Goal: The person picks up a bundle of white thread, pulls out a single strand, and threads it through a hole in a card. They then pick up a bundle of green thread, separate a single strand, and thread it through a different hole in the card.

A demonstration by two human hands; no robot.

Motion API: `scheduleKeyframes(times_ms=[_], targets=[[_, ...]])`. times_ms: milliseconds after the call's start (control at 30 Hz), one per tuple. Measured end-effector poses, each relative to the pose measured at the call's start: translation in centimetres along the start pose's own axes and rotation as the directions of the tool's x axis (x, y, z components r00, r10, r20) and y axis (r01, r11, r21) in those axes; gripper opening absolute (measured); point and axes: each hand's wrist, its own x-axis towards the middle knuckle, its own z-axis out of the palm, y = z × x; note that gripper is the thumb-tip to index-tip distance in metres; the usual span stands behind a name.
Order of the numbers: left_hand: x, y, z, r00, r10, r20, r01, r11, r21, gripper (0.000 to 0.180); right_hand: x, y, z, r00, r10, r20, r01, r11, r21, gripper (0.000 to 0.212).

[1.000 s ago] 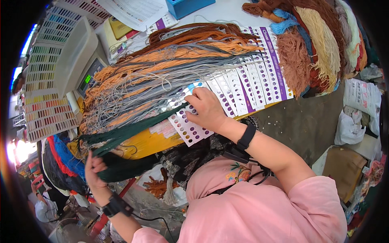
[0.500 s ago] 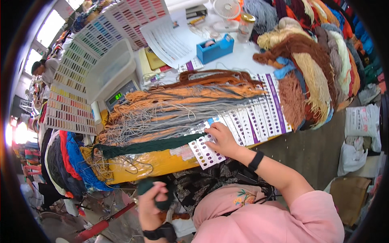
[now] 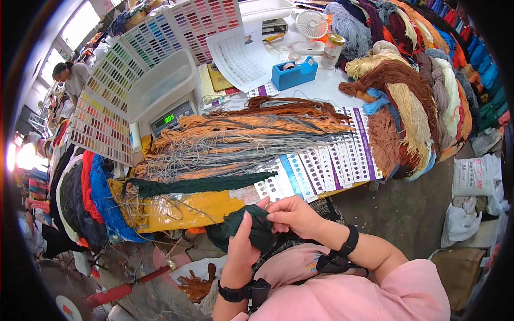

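My left hand (image 3: 243,242) grips a bunched dark green hank of yarn (image 3: 219,233) in front of the table's near edge. Beside it, my right hand (image 3: 295,218) pinches at the hank's right side; a thin strand may be between the fingertips, too fine to make out. On the table just beyond lies a long dark green skein (image 3: 198,184), its right end on white cards with rows of holes (image 3: 316,174). Farther back, orange, grey and brown yarns (image 3: 241,134) stretch side by side toward those cards.
A scale (image 3: 172,119) bearing a white plastic bin (image 3: 160,80) stands at the left, before a colour chart (image 3: 107,99). Behind the yarns are a blue tape dispenser (image 3: 294,74), a glass jar (image 3: 332,51) and a small fan (image 3: 311,24). Yarn heaps (image 3: 407,101) fill the right.
My right hand has left the hole cards and come down to the green hank. My left hand has brought the hank up and to the right, so both hands now meet at it.
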Motion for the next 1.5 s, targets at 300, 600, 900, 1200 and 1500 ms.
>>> scheduleKeyframes(times_ms=[300, 600, 900, 1200, 1500], targets=[[-0.7, -2.2, 0.4, 0.978, 0.093, -0.186, -0.060, 0.983, 0.176, 0.030, -2.2, 0.6, 0.3, 0.990, -0.105, -0.090, 0.117, 0.984, 0.137, 0.007], [-1.0, -1.4, 0.9, 0.998, -0.008, -0.054, 0.012, 0.997, 0.073, 0.035, -3.2, -0.8, 0.0, 1.000, 0.003, 0.025, -0.007, 0.988, 0.151, 0.012], [-0.8, -2.0, 0.8, 0.990, 0.027, -0.140, -0.013, 0.995, 0.101, 0.031, -3.2, -0.8, -0.2, 0.998, 0.060, 0.034, -0.065, 0.987, 0.146, 0.012], [-0.5, -2.2, 0.0, 0.992, 0.050, -0.118, -0.053, 0.998, -0.026, 0.036, -2.6, -0.2, -0.6, 1.000, 0.005, 0.031, -0.011, 0.980, 0.198, 0.007], [-0.7, -2.2, 0.6, 0.999, 0.032, -0.015, -0.030, 0.993, 0.117, 0.055, -2.3, -0.8, 0.2, 0.989, 0.145, -0.033, -0.137, 0.974, 0.183, 0.007]])
